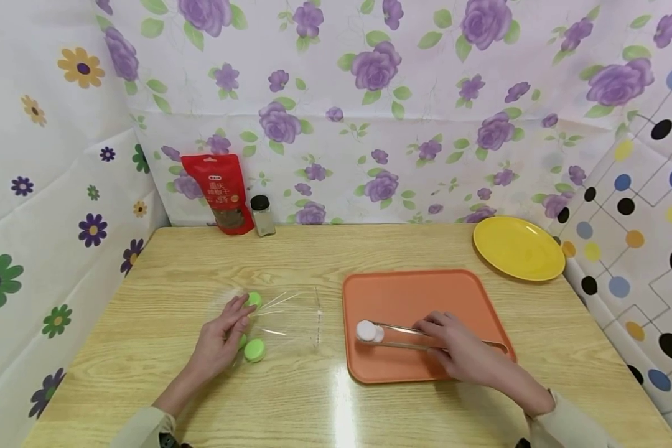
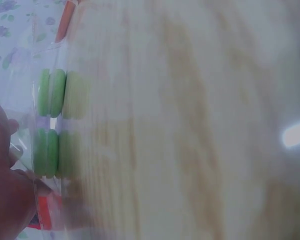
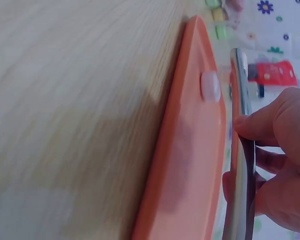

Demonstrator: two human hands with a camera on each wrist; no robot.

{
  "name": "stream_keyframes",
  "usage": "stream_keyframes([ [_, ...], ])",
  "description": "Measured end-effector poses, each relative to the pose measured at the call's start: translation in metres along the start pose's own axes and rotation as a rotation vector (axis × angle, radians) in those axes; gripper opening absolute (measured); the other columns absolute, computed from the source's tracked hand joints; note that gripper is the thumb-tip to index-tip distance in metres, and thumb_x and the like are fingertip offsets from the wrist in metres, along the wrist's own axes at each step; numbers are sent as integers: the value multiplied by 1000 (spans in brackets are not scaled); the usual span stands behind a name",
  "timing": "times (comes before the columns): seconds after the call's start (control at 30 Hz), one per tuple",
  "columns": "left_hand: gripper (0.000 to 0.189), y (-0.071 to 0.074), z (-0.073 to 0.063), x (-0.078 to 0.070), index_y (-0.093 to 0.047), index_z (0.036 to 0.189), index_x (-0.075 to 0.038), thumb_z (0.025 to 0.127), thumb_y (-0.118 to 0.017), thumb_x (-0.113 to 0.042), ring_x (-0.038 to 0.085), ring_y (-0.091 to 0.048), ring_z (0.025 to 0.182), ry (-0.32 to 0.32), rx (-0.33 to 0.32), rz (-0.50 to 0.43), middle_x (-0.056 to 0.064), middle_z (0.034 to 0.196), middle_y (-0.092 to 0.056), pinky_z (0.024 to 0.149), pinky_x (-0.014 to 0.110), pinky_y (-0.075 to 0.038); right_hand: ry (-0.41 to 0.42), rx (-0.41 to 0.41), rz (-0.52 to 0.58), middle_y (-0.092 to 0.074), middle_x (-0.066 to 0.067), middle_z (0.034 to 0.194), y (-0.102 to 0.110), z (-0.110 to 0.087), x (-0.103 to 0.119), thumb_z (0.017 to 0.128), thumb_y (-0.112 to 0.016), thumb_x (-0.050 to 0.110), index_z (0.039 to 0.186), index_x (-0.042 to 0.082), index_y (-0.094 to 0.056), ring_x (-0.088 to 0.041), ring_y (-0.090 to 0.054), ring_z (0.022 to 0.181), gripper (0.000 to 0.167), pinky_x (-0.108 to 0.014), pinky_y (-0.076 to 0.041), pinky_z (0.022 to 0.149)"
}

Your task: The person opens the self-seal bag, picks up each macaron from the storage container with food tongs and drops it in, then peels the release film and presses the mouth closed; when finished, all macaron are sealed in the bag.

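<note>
My left hand [image 1: 222, 339] grips the near-left part of a clear plastic box [image 1: 305, 317], thumb and fingers bent over it. Green macarons [image 1: 254, 350] sit inside, partly hidden by the hand; two of them [image 2: 52, 152] stand on edge in the left wrist view. In my right hand [image 1: 460, 350] is a pair of long metal tongs [image 1: 400, 328], pinched between thumb and fingers. The tongs' tips lie on either side of a white macaron [image 1: 365, 331] at the left of the orange tray [image 1: 414, 289]. From the right wrist, the pale macaron [image 3: 210, 86] appears low over the tray.
A yellow plate [image 1: 519, 249] stands at the back right. Along the back wall are a red pouch [image 1: 218, 193] and a small jar with a black lid [image 1: 263, 218]. Patterned sheets enclose the wooden table [image 1: 291, 410] at the back and sides.
</note>
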State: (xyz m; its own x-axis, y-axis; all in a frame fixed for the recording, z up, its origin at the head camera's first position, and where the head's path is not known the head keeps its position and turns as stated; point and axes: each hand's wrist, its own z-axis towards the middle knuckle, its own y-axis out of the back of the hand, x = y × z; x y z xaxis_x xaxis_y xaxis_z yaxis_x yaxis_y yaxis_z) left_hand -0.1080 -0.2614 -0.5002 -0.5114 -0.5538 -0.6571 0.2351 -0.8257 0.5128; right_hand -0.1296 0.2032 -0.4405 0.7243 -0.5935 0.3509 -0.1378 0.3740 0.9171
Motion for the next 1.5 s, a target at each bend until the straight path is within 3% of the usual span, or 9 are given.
stream_keyframes([
  [0.27, 27, 0, 2, -1, -70, 117, 6, 91, -62, 13, 57, -44, 125, -17, -5, -8, 31, 134, -55, 109, 15, -27, 29, 32, 33, -59, -7, 113, -8, 38, 16, 89, -71, -5, 122, 6, -66, -27, -52, 99, 35, -44, -51, 80],
  [0.9, 27, 1, 0, 2, -70, 117, 6, 91, -63, 11, 56, -46, 125, -40, -10, 7, 32, 134, -55, 110, 17, -27, 146, 74, -37, -59, -13, 113, -37, 113, 43, 90, -67, -4, 122, 0, -64, -30, -54, 95, 32, -41, -47, 81],
  [1.23, 28, 0, 0, 0, -70, 116, 6, 91, -62, 13, 57, -45, 125, -34, -19, 14, 30, 134, -56, 110, 16, -26, 172, 128, -51, -59, -13, 112, -53, 146, 64, 89, -66, -6, 126, 0, -63, -28, -53, 92, 37, -34, -44, 77],
  [1.5, 27, 1, 1, -1, -70, 116, 6, 91, -62, 13, 58, -46, 123, -53, -19, 25, 31, 133, -56, 111, 19, -28, 187, 144, -52, -60, -13, 112, -64, 160, 72, 90, -64, -4, 125, 1, -64, -28, -54, 96, 35, -35, -45, 80],
])
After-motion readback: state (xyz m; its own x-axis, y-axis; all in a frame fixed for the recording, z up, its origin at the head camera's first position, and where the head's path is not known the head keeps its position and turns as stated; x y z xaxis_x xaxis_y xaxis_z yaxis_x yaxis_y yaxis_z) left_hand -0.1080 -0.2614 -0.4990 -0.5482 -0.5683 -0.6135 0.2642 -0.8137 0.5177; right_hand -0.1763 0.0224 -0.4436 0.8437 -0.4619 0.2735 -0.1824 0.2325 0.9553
